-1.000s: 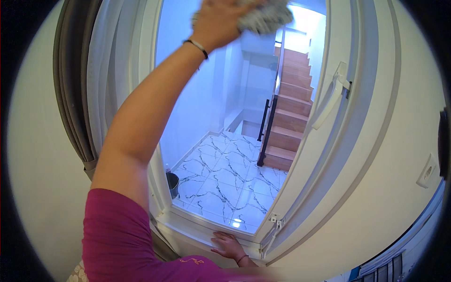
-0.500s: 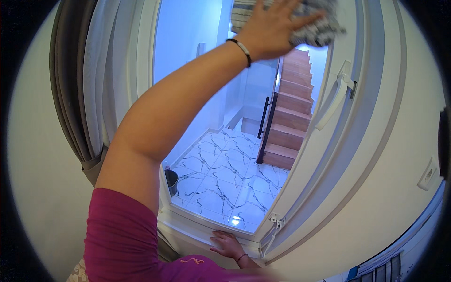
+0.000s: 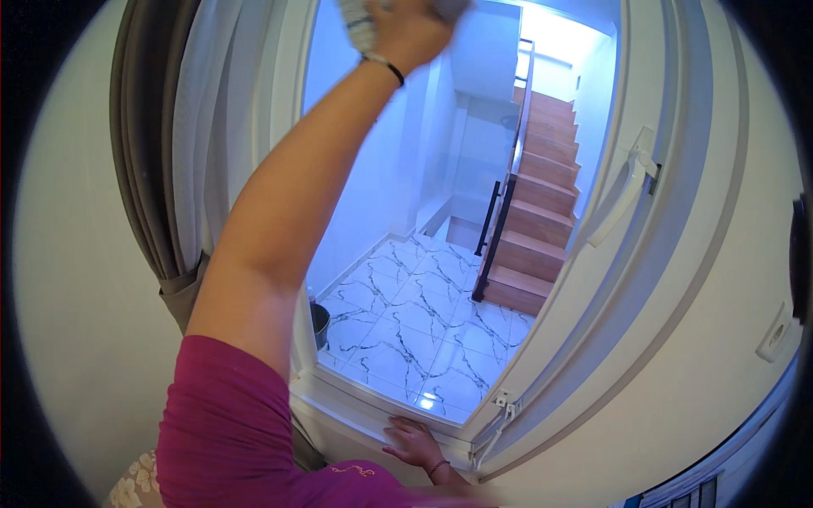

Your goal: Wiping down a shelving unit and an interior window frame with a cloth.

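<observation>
My left arm, in a magenta sleeve, stretches up across the window. At the top edge of the head view my left hand (image 3: pixel 415 32) holds a grey-and-white striped cloth (image 3: pixel 359 32) up at the window glass. Motion blurs the fingers, and the picture's edge cuts off part of the cloth. A dark band circles that wrist. Low down, my right hand (image 3: pixel 413 442) lies flat on the white window sill (image 3: pixel 356 415), fingers outstretched and holding nothing. A thin beaded bracelet is on its wrist.
A white window handle (image 3: pixel 625 190) sticks out on the right of the frame, with a hinge fitting (image 3: pixel 506 405) lower down. A grey curtain (image 3: pixel 157 161) hangs tied at the left. Beyond the glass are wooden stairs (image 3: pixel 533 220), marble-look tiles and a dark bucket (image 3: pixel 319 324).
My left hand has swept the cloth leftward and up across the upper part of the window. My right hand stays on the sill. The whole view has shifted slightly.
</observation>
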{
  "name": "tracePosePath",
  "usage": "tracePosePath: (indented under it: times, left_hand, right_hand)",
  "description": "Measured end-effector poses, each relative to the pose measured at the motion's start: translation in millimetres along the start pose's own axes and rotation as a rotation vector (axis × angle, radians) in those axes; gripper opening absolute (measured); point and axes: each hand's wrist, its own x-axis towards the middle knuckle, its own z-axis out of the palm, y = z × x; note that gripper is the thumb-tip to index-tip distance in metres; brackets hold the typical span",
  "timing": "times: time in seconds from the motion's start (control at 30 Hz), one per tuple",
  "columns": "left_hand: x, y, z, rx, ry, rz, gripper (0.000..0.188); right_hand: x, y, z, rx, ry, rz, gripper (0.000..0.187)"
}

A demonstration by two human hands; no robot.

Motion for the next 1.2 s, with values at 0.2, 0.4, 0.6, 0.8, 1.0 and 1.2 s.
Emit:
tracePosePath:
  times: [0.2,0.4,0.6,0.8,1.0,1.2]
  left_hand:
    - [-74.9,55.0,-19.6,0.115,-0.449,0.633,0.062]
    - [-27.8,-52.1,-43.4,0.222,0.029,0.112,0.054]
    - [-150.4,-75.5,-68.4,0.303,-0.216,0.118,0.058]
    - [-417.3,-0.3,-159.3,0.175,-0.723,-0.099,0.054]
    - [-449.8,-11.2,-180.9,0.385,-1.061,-0.227,0.042]
    - [-273.0,-39.1,-132.6,0.567,-0.555,-0.122,0.070]
  right_hand:
    - [-1.2,-0.4,-4.6,-0.003,0.025,-0.009,0.047]
    - [2.5,-3.8,-6.0,0.004,0.056,-0.025,0.045]
    - [5.6,-4.3,-6.1,0.034,0.059,-0.027,0.044]
    - [2.7,-3.8,-5.1,0.040,0.052,-0.008,0.045]
    - [5.8,-5.6,-4.3,0.059,0.023,-0.004,0.044]
    - [13.6,-8.2,-9.5,0.031,0.031,0.015,0.046]
